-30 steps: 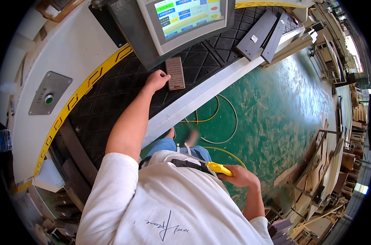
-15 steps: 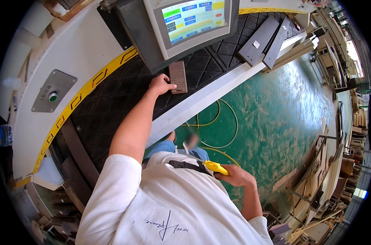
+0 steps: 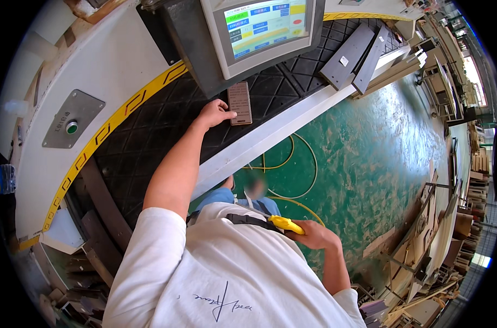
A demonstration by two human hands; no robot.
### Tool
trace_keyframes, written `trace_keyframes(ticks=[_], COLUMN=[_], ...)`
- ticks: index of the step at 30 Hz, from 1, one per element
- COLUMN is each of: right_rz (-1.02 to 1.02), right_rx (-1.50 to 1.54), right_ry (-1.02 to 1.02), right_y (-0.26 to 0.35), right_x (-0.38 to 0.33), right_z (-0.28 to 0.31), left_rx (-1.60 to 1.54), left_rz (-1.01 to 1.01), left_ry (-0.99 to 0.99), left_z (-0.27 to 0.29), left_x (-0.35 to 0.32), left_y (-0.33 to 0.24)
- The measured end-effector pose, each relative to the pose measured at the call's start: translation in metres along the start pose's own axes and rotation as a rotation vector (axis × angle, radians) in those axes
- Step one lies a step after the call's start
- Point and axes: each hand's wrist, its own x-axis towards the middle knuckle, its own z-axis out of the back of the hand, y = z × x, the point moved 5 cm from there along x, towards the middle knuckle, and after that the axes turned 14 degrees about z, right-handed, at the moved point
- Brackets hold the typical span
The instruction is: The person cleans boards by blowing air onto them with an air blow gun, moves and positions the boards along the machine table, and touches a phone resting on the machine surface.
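So the person's left hand [image 3: 214,113] is resting fingertips on a small flat brown rectangular wooden piece [image 3: 240,103] lying on the black diamond-patterned rubber tabletop [image 3: 150,142], right under the grey-framed touchscreen panel [image 3: 265,27]. Grip there is loose, fingers spread, touching rather than clasping. Further right, the right hand [image 3: 314,236] is curled closed around a yellow plastic handheld tool [image 3: 285,223] down by the waist. Looks like positioning the piece; next move probably needs a careful, square slide.

Panel [image 3: 239,103] on mat [image 3: 150,136] (below screen [image 3: 265,27]) — floor [image 3: 368,153] right
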Motion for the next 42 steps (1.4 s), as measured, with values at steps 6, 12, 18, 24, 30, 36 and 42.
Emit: trace_keyframes(ticks=[6,12,18,24,30,36,42], right_rz=[0.014,0.006,-0.087,0.035,0.072,0.085,-0.018], right_rx=[-0.012,0.003,0.061,0.062,-0.051,-0.162,0.664], right_ry=[0.003,-0.028,-0.256,-0.174,0.045,0.157,0.202], right_y=[-0.003,0.002,0.009,-0.003,0.031,0.056,0.107], right_x=[0.001,0.000,0.004,0.018,0.044,0.065,0.123], right_z=[-0.002,-0.002,0.011,0.013,0.029,0.052,0.039], left_rx=[0.096,0.121,-0.222,-0.815,-0.037,0.378,0.102], left_rz=[-0.010,0.063,-0.041,0.037,0.012,0.874,0.848], left_ry=[-0.089,-0.272,-0.129,-0.392,-1.250,-1.180,-0.978], left_z=[-0.004,-0.009,0.010,0.096,0.195,0.277,0.281], left_x=[-0.002,0.012,0.005,-0.069,-0.198,-0.290,-0.308], left_y=[-0.001,0.002,0.022,0.115,0.269,0.406,0.433])
